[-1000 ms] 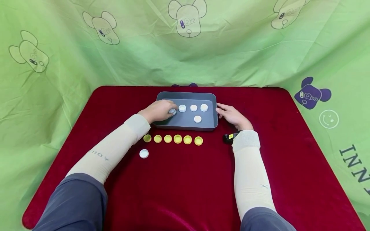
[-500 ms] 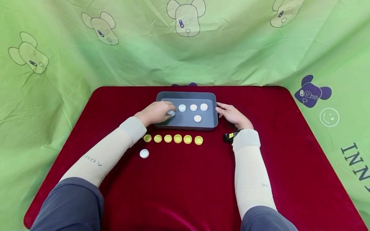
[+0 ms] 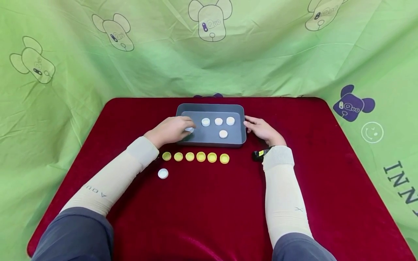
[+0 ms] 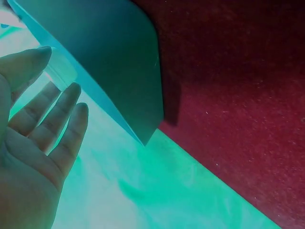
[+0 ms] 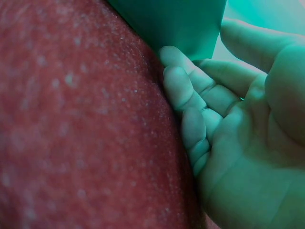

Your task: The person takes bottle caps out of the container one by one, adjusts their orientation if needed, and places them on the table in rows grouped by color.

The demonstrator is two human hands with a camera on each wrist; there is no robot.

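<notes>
In the middle of the frame, the left hand (image 3: 170, 129) pinches a white cap (image 3: 189, 129) at the left end of the gray tray (image 3: 209, 144). I cannot tell if that cap touches the tray's floor. Four other caps (image 3: 223, 134) lie in the tray, with gaps between them. The right hand (image 3: 263, 131) touches the tray's right edge with loose, bent fingers. Six yellow caps (image 3: 200, 156) sit in a row near the tray's bottom edge. A lone cap (image 3: 163, 173) lies below the row's left end. Lots of red cloth (image 3: 209, 203) spreads out below.
</notes>
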